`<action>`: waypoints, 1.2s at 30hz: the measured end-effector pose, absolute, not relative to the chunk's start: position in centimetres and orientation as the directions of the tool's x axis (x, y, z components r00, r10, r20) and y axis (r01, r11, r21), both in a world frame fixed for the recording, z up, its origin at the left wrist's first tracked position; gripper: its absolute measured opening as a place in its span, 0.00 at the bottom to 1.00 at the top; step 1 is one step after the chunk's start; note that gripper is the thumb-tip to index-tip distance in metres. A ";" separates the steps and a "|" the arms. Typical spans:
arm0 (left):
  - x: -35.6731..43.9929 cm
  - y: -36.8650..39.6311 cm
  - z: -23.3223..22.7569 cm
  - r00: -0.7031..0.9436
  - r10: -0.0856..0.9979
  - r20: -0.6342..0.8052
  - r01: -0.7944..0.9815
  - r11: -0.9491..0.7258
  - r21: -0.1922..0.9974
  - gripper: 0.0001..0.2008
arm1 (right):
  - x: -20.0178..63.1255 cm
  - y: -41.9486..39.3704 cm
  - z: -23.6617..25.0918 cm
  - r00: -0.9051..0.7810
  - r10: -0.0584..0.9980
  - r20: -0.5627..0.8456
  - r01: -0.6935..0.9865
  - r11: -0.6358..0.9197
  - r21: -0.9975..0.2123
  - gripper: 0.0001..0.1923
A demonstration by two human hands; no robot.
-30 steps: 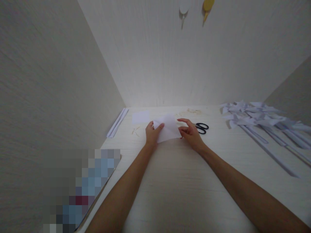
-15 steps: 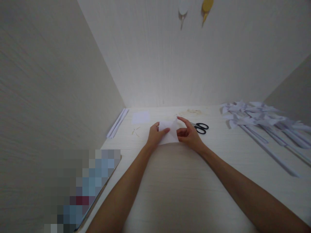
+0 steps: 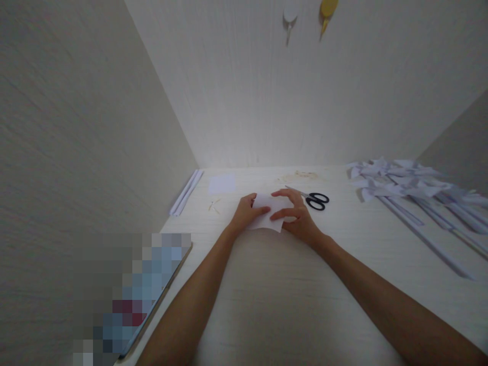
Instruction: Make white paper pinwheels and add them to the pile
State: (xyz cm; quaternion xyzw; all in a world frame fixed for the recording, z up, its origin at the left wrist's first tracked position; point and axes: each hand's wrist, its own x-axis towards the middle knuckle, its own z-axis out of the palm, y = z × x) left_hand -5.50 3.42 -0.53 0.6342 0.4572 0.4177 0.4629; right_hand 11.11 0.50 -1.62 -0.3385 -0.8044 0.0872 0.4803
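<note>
A small piece of white paper (image 3: 263, 222) is held just above the light table (image 3: 267, 295), in front of me. My left hand (image 3: 243, 214) grips its left side, with the thumb pressed flat on top and the fingers partly hidden. At the right side, my right hand (image 3: 303, 219) takes hold of the paper. Two of its digits are bent over the upper face, and other fingers show by the lower right edge. Just beyond that hand lie black-handled scissors (image 3: 309, 197), blades pointing left.
Another white paper (image 3: 222, 184) lies flat at the back left, near thin pale strips (image 3: 214, 205). Rolled white paper sticks (image 3: 185, 193) lie by the left wall. Several folded paper pieces with long stems (image 3: 415, 188) fill the right. A pixelated flat object (image 3: 152, 284) is front left.
My right hand has moved from the paper's upper right corner onto its face, with two digits now over it. The paper sits slightly lower and flatter. More of the scissors shows.
</note>
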 end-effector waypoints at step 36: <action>-3.8 2.2 -0.9 0.360 0.924 0.132 0.017 -0.148 0.989 0.12 | 11.0 1.4 -2.1 0.021 0.827 0.563 0.597 0.441 -0.670 0.08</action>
